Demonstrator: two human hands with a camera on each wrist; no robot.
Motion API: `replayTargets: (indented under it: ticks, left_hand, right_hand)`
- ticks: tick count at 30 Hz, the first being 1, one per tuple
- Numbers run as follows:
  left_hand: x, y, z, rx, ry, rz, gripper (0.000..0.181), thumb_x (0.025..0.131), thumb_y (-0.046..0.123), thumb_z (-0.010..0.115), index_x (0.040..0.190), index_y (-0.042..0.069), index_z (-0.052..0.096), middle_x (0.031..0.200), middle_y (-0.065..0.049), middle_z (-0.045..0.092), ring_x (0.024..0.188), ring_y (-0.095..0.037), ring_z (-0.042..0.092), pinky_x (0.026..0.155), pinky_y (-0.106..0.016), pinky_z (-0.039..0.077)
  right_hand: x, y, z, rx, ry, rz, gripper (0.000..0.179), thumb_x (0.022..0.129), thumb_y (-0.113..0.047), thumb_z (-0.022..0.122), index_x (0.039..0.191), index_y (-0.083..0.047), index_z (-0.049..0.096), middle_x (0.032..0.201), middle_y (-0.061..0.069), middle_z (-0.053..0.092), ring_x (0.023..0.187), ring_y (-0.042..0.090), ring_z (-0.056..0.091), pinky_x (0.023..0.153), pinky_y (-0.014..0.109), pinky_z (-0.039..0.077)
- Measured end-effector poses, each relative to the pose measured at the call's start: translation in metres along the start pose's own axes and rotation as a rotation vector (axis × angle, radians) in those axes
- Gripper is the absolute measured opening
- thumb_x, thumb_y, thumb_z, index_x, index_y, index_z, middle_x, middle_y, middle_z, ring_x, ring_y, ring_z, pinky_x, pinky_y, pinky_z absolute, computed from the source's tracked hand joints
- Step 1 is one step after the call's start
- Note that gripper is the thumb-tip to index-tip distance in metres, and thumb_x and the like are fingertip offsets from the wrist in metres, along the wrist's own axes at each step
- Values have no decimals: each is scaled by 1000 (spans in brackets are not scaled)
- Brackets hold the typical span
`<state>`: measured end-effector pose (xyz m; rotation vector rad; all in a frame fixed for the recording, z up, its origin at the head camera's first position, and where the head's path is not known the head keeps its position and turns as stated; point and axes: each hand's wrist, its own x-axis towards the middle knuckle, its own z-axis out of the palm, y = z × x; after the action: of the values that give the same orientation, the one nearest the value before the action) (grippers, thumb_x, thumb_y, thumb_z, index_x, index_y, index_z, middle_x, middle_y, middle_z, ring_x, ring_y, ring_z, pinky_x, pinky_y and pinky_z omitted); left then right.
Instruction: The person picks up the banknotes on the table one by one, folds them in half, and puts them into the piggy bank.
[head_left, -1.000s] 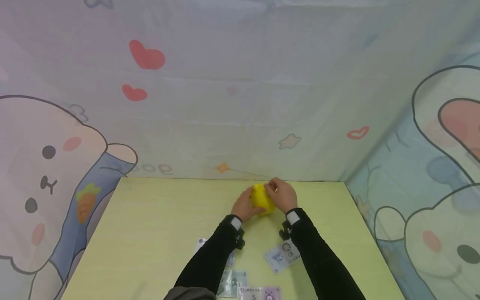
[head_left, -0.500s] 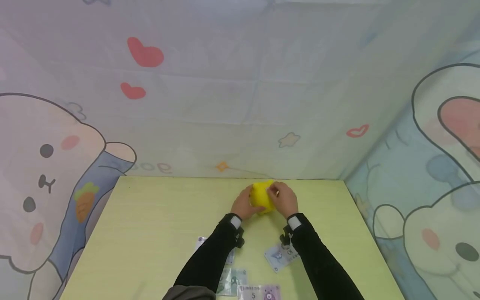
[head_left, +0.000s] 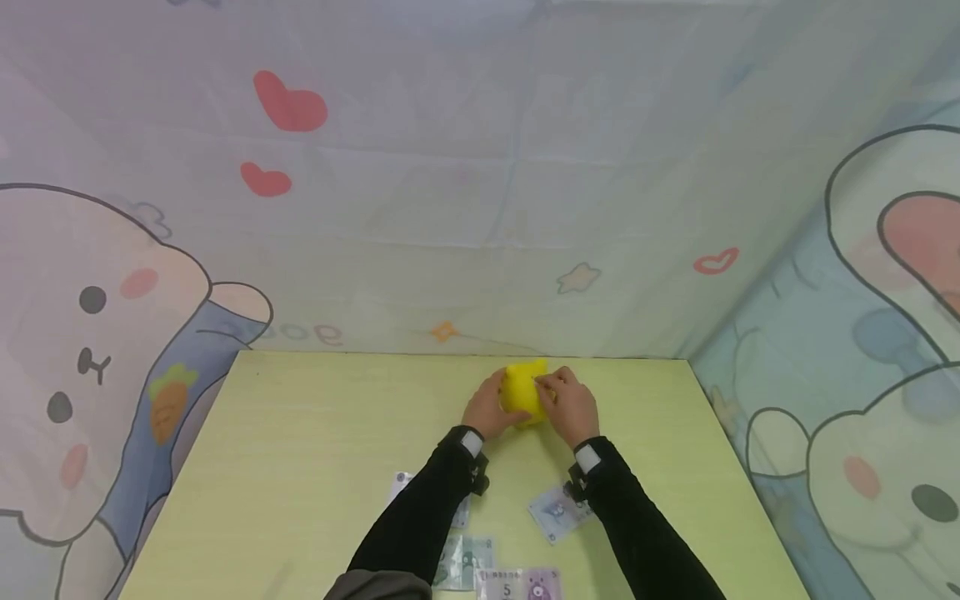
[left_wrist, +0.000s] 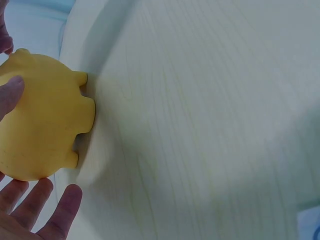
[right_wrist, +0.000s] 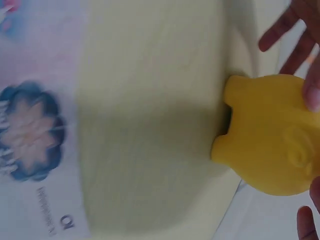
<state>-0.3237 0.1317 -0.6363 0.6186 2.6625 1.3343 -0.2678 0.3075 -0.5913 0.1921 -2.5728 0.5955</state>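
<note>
A yellow piggy bank (head_left: 519,392) stands on its short legs near the table's back edge. My left hand (head_left: 483,412) holds it from the left; in the left wrist view the thumb lies on one flank and the spread fingers are at the far end. At its upper right is my right hand (head_left: 574,408), with thumb and fingertips drawn together. A small pale bit shows at those fingertips, mostly hidden by them. The right wrist view shows the piggy bank's body (right_wrist: 265,125), one ear and two legs, with right fingertips (right_wrist: 306,222) at its top.
Play banknotes lie on the pale wooden table (head_left: 315,450): a bluish one (head_left: 557,515) by the right wrist, a green one (head_left: 478,557), a purple one (head_left: 525,585) in front, and one partly under the left sleeve. A printed cloth (head_left: 450,208) hangs behind the table.
My right hand has shifted slightly down and right, its fingertips still close to the piggy bank, uncovering more of its top. The left hand has stayed in place; the banknotes have not moved.
</note>
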Motion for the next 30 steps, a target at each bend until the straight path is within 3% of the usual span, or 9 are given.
replayTargets:
  ticks: [4, 10, 13, 18, 25, 30]
  left_hand:
    - [0, 0, 0, 2, 9, 5, 95, 89, 37, 88, 162, 2, 39, 158, -20, 52, 140, -37, 55, 116, -51, 45]
    - [-1, 1, -2, 18, 31, 4, 95, 89, 38, 88, 162, 3, 39, 159, -20, 51, 143, -37, 53, 118, -51, 43]
    - [-1, 0, -1, 33, 12, 1, 96, 89, 38, 87, 163, 3, 37, 161, -19, 49, 146, -36, 51, 120, -49, 40]
    - [1, 3, -9, 54, -28, 36, 97, 89, 35, 88, 164, 4, 36, 163, -20, 46, 149, -37, 47, 122, -50, 37]
    - [-13, 7, -57, 126, -56, 80, 92, 91, 38, 87, 164, 8, 40, 165, -18, 45, 151, -39, 44, 122, -53, 37]
    - [-34, 6, -97, 197, -86, 109, 72, 97, 34, 81, 157, 8, 51, 158, -17, 54, 147, -38, 48, 122, -51, 38]
  right_hand:
    - [-10, 2, 1, -116, 5, -110, 30, 97, -17, 79, 126, -7, 79, 105, 15, 65, 60, 28, 54, 64, 45, 53]
    - [-20, 0, -5, -249, -74, -174, 48, 98, -26, 79, 143, -11, 68, 118, 16, 61, 94, 36, 65, 85, 56, 57]
    - [-21, -2, -8, -266, -85, -194, 50, 98, -28, 79, 144, -11, 67, 117, 16, 62, 97, 37, 65, 85, 58, 57]
    - [-15, -3, -18, -205, -72, -176, 48, 96, -26, 82, 139, -9, 70, 114, 18, 64, 93, 37, 66, 83, 57, 57]
    - [-8, -21, -33, -97, -89, -131, 47, 98, -26, 79, 140, -7, 70, 118, 21, 66, 93, 38, 67, 85, 54, 57]
    - [-20, -28, -36, -19, -75, -149, 45, 97, -23, 81, 138, -6, 71, 114, 21, 67, 76, 32, 65, 72, 47, 58]
